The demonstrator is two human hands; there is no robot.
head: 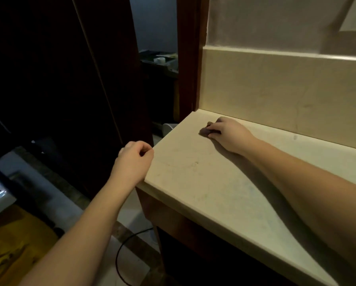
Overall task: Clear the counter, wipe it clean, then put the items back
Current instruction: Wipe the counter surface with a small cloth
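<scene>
A cream stone counter (224, 193) runs from the middle of the view to the lower right, with faint smears and a small droplet on it. My right hand (228, 135) lies on its far left corner, fingers curled round a small dark cloth (205, 132) pressed against the surface; most of the cloth is hidden under the fingers. My left hand (134, 159) hovers at the counter's left edge, fingers loosely curled with thumb meeting forefinger. Whether it pinches anything is unclear.
A cream backsplash (276, 96) rises behind the counter. A dark wooden door frame (188, 58) stands at the counter's far left end. A black cable (121, 254) loops on the floor below. Dark furniture fills the left.
</scene>
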